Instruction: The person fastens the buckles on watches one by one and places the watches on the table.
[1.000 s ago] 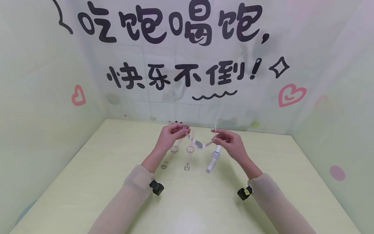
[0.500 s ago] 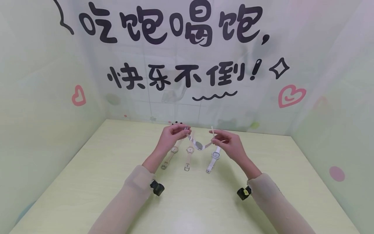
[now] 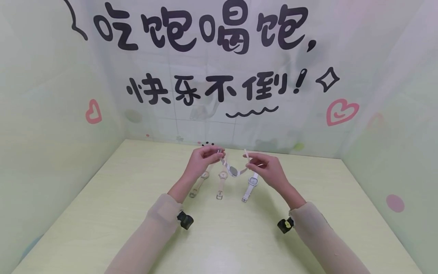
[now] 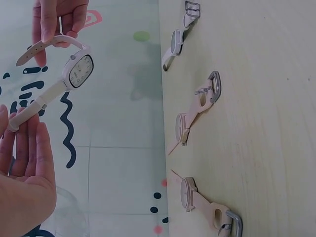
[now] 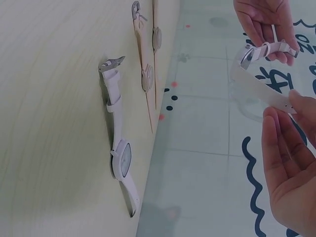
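Between my two hands a white wristwatch point(image 3: 234, 171) hangs above the table, its strap sagging in a U. In the head view its back faces me; the left wrist view shows its dial point(image 4: 80, 71). My left hand point(image 3: 204, 156) pinches the buckle end of the strap. My right hand point(image 3: 267, 166) pinches the other half, whose tip sticks up past the fingers. Below, another white watch point(image 3: 253, 181) lies near my right hand. Two pink watches, a middle one point(image 3: 222, 176) and a left one point(image 3: 204, 175), lie under my left hand, their far straps partly covered.
The pale wooden table point(image 3: 219, 236) ends at a back wall sheet point(image 3: 154, 125) printed with large black characters. Side sheets stand at left and right. A small black camera sits at each wrist, the left camera point(image 3: 185, 220) and the right camera point(image 3: 285, 225).
My right hand has shifted slightly left, toward my left hand, and the held watch's strap bends in a narrower U. The watches on the table stay where they were.
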Motion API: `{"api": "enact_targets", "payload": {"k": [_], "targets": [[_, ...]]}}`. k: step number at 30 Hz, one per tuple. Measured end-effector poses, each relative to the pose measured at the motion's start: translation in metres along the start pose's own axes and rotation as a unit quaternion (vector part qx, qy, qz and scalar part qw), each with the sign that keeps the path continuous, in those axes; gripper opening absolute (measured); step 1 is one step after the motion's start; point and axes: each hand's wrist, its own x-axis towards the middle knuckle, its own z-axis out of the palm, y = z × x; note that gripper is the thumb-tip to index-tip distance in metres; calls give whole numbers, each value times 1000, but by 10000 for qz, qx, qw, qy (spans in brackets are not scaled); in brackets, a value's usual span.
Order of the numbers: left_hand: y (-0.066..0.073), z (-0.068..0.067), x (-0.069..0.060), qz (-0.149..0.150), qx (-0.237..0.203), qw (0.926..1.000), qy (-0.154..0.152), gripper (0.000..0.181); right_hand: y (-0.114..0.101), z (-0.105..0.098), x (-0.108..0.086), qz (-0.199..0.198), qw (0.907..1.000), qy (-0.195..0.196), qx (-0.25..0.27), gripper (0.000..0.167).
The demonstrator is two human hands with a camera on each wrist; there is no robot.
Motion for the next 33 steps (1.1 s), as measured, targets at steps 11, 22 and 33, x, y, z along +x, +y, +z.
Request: {"api": "enact_targets", "payload": {"k": [11,22,33], "targets": [[3,3,1,31,-18,9999,-109,28,-3,-1,1,-238,9991,-15,-353,31],[3,5,-1,70,209,9997,-144,29,-6,2,1,-258,9976,-105,-626,31],[1,8,-3,161,323,9992,-188,28,-9,3,2,-432,9960,-197,-760,32]]}}
